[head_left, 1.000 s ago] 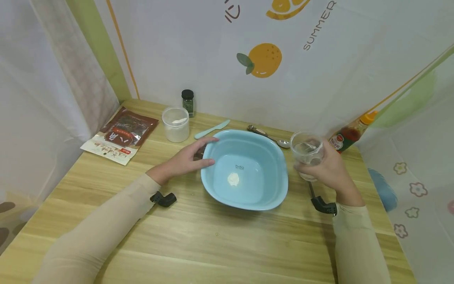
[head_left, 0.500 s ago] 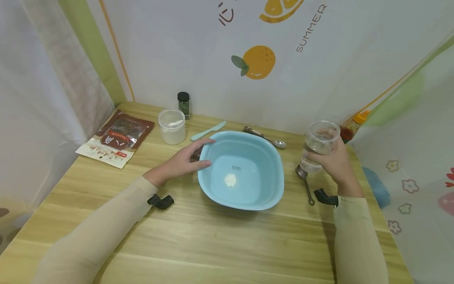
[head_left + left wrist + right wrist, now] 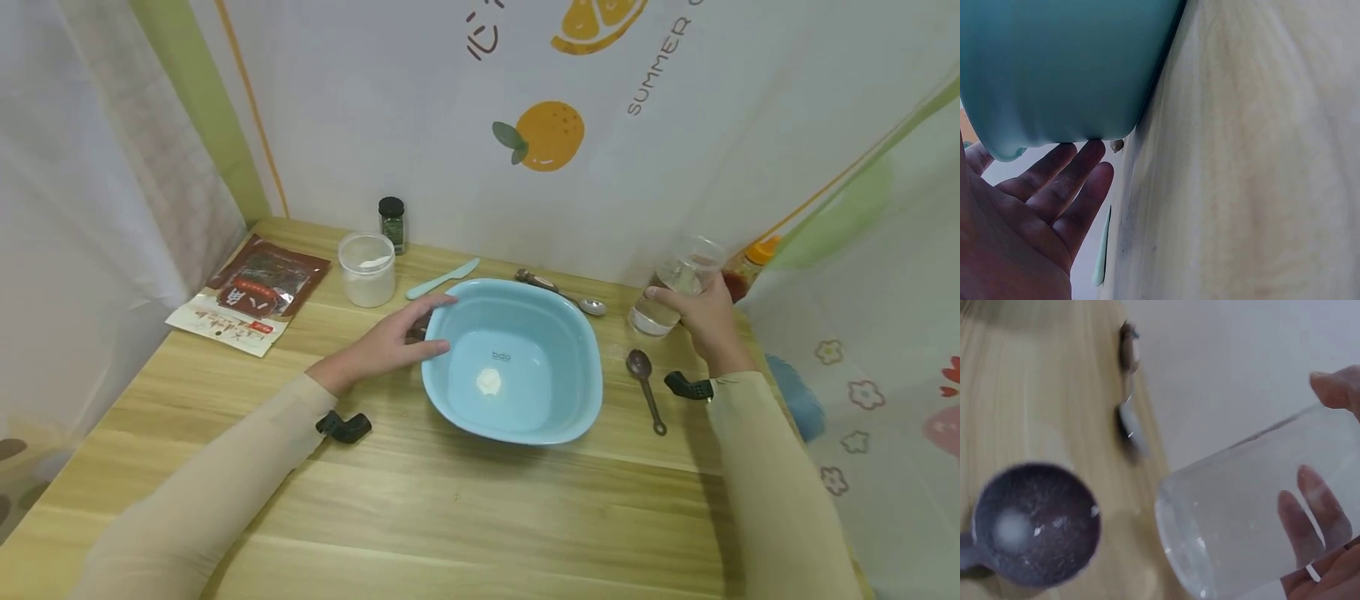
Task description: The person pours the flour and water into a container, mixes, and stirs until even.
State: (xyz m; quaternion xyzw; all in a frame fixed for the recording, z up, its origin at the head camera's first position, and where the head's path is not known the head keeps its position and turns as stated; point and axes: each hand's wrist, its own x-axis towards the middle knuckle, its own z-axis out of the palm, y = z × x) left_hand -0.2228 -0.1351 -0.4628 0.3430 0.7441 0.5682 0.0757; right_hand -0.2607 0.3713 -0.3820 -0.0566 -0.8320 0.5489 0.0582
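A light blue plastic basin point(image 3: 517, 367) stands on the table. My left hand point(image 3: 378, 343) pinches its left rim, thumb over the edge; in the left wrist view several fingertips touch the outer wall of the basin point(image 3: 1072, 75). At the back right my right hand point(image 3: 708, 321) grips a clear cup point(image 3: 658, 307) of clear liquid. Seen from the right wrist, fingers wrap the cup point(image 3: 1247, 512), with its base towards the table. A dark brown scoop point(image 3: 642, 375) lies in front of the cup, its bowl facing up.
Behind the basin lie a metal spoon point(image 3: 592, 307) and a pale green knife point(image 3: 442, 278). A tub of white powder point(image 3: 367, 279), a black-capped jar point(image 3: 392, 225) and a brown packet point(image 3: 255, 287) stand or lie left. A sauce bottle point(image 3: 750, 267) is beyond the right hand.
My right hand has carried the cup back and to the right, away from the basin, uncovering the brown scoop. The left hand stays at the basin's rim.
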